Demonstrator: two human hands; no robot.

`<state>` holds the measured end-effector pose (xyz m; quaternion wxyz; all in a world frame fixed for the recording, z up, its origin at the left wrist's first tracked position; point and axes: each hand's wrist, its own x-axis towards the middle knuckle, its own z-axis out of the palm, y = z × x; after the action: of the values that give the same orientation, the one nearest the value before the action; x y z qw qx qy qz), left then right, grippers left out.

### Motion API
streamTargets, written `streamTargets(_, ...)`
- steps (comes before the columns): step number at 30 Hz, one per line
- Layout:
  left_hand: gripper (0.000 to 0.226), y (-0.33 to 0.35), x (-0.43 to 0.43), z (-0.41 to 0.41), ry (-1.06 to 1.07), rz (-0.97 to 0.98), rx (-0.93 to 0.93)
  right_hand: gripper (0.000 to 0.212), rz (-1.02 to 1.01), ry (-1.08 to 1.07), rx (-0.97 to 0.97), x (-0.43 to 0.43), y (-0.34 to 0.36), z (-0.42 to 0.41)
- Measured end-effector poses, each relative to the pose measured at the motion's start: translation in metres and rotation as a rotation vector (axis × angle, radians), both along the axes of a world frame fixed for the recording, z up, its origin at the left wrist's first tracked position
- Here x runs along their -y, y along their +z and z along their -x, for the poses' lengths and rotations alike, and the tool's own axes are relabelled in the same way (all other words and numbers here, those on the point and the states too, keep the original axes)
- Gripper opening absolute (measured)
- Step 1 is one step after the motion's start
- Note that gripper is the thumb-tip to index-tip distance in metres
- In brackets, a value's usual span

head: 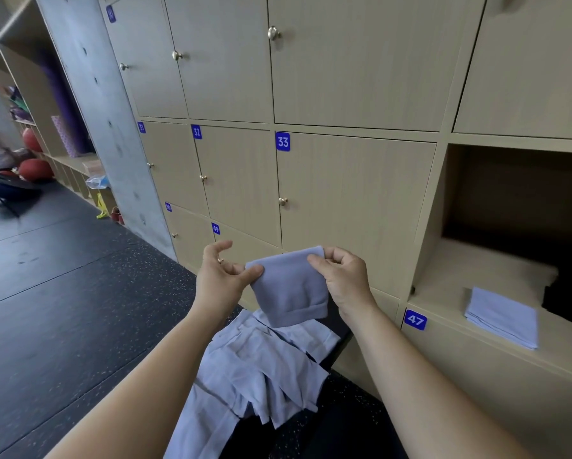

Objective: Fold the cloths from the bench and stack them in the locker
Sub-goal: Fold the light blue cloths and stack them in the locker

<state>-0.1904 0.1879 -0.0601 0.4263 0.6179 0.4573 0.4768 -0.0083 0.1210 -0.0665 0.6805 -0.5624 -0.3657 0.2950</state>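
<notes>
I'm in a gym locker area. Wooden lockers [354,207] with blue number plates [282,141], 33 and 47, stand in rows above speckled black rubber flooring [62,309]. Red balls [36,168] and rolled purple mats [66,134] fill shelves [75,160] to my left.

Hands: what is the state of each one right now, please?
Left hand: pinches the folded cloth at its upper left corner.
Right hand: pinches its upper right corner.

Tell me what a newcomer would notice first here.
Centre frame, the left hand and right hand pinch a folded lilac cloth by its top corners. Below it, a heap of unfolded cloths lies on the bench; to the right, an open locker holds a folded stack.
</notes>
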Motion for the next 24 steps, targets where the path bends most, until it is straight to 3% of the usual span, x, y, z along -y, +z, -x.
streamTargets(5,0.006,0.006,0.001,0.003,-0.179,-0.092,-0.208,0.015,-0.026,0.033,0.032,0.001,0.007,-0.004)
streamTargets(8,0.01,0.011,0.001,0.006,-0.164,-0.131,-0.276,0.013,-0.027,0.023,0.044,0.001,0.012,-0.004)
streamTargets(11,0.008,0.022,0.003,0.005,-0.272,0.002,-0.199,0.016,-0.03,0.045,0.07,0.001,0.018,-0.003)
streamTargets(14,0.029,0.031,0.006,0.0,-0.437,0.077,-0.179,0.017,-0.021,0.106,0.1,-0.001,0.024,0.002)
streamTargets(17,0.019,0.034,0.006,-0.013,-0.429,-0.081,-0.356,0.014,-0.021,0.167,0.152,0.001,0.028,0.008)
streamTargets(18,0.026,0.033,0.004,-0.016,-0.396,-0.127,-0.381,0.012,-0.023,0.188,0.16,0.002,0.028,0.008)
streamTargets(20,0.039,0.032,0.002,-0.018,-0.367,-0.138,-0.336,0.026,0.014,0.225,0.15,0.006,0.028,0.005)
streamTargets(22,0.037,0.034,0.003,-0.016,-0.386,-0.058,-0.169,0.04,0.109,0.292,0.118,0.012,0.026,-0.003)
streamTargets(24,0.031,0.034,0.003,-0.014,-0.384,0.025,-0.024,0.028,0.187,0.366,0.082,0.019,0.022,-0.011)
